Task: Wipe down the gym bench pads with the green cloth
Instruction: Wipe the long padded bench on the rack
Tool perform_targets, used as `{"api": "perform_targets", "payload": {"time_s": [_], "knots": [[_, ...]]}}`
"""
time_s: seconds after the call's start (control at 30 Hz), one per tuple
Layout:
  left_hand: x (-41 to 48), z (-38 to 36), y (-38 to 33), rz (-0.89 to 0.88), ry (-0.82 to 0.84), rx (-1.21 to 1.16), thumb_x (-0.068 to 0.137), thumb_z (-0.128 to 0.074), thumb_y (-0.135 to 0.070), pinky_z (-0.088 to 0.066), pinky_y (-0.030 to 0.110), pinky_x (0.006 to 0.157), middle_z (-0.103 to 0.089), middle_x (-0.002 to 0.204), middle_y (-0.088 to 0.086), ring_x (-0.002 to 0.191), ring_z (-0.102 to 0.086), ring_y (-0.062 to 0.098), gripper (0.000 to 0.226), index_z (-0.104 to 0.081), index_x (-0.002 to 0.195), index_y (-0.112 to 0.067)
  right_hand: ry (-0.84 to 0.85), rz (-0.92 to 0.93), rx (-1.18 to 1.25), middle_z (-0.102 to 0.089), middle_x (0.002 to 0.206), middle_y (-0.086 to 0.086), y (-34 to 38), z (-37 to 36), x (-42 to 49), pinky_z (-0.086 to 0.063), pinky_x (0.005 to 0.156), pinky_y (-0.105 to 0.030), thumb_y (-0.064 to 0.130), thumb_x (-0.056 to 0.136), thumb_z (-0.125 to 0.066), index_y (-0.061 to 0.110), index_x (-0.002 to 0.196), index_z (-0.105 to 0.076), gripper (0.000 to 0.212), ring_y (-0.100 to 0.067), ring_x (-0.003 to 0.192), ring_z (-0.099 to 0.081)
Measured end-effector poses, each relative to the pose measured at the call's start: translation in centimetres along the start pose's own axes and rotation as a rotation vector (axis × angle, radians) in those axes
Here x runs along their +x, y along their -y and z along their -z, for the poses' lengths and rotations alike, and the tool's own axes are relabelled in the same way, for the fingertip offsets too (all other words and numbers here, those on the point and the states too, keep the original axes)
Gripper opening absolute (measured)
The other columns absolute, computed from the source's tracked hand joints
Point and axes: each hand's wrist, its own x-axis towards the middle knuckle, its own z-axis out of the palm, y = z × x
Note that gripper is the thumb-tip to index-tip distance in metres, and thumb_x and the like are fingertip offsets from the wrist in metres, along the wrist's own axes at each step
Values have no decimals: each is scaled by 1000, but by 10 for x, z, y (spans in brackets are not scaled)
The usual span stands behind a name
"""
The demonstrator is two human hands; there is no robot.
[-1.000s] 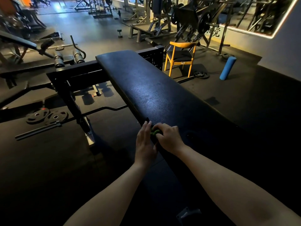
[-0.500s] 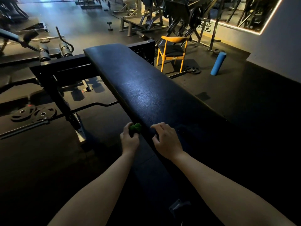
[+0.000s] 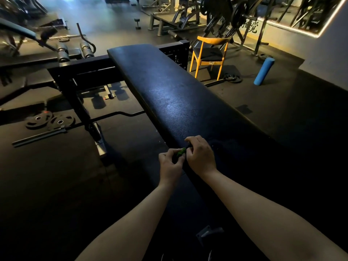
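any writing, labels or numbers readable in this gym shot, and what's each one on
"觉": dark wall writing; the character left of it is partly hidden, unreadable.
Weight plates: markings too small to read.
Yellow chair: tag under the seat, too blurred.
Bench pad, green cloth: no text visible.

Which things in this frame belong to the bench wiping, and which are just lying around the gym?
In the job: green cloth, bunched between the hands; bench pad; left hand, gripping the cloth; right hand, touching it, grip unclear.
Lying about: yellow chair; blue foam roller; weight plates on the floor; dumbbell.
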Motion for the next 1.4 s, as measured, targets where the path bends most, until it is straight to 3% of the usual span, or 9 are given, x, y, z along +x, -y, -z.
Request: {"api": "perform_targets", "payload": {"time_s": [0.17,0.27,0.4,0.6,0.8,0.93,1.1,1.2,1.4], "knots": [[-12,7,3,-25,63,-45,90,-71,-10,-45,9,78,-51,108,4,92,-57,4,14,-68,94,-24,11,-2,-37,-59,93,-6,1,1,-6,-48,79,-38,5,77,-53,12,104,-64,29,-27,91,-56],[8,16,1,-49,-76,-95,87,-73,-16,-51,25,78,-67,104,16,87,-64,13,20,-68,89,-35,46,-37,-53,-59,92,-8,0,2,-6,-48,78,-39,8,78,-51,12,95,-65,22,-29,91,-56],[47,14,4,93,-213,-91,78,-68,-44,-51,42,99,-63,113,19,102,-63,29,25,-66,100,-32,126,27,-126,-64,99,-4,-4,9,-12,-48,81,-39,8,82,-51,11,100,-68,25,-26,98,-59],[27,-3,-13,62,-121,-14,94,-68,-17,-39,15,93,-40,115,12,92,-50,14,15,-66,106,-9,74,75,-284,-64,102,1,-5,12,-22,-44,83,-41,18,82,-48,18,108,-70,34,-24,103,-59],[-16,-10,0,-62,-42,28,91,-71,-14,-37,1,86,-37,103,-8,92,-50,-1,20,-60,88,-30,38,-59,-222,-58,101,-8,-8,10,-20,-42,83,-38,17,84,-55,16,108,-70,28,-29,96,-55],[-36,-8,9,-165,35,66,88,-73,-9,-40,6,90,-39,106,-10,96,-50,-6,35,-59,88,-42,67,-64,-193,-63,102,-6,-7,16,-23,-45,84,-39,13,82,-50,15,106,-69,31,-28,98,-58],[-16,6,7,-208,-37,65,89,-72,-6,-36,6,91,-46,109,2,97,-50,-9,19,-67,98,-22,128,-56,-148,-67,112,-2,-11,23,-24,-48,93,-37,3,83,-50,14,109,-69,34,-24,113,-59],[9,1,-7,-107,-189,23,93,-69,-11,-32,2,91,-43,113,5,98,-50,5,14,-68,107,-12,117,-28,-221,-66,125,3,-14,24,-33,-38,100,-43,10,85,-47,19,118,-69,41,-19,128,-53],[11,-20,-9,6,-176,77,93,-69,-25,-40,26,103,-36,112,4,106,-51,23,13,-65,102,-16,48,-51,-194,-71,119,5,-14,25,-35,-41,92,-43,18,81,-47,22,109,-74,39,-21,120,-59]]}}
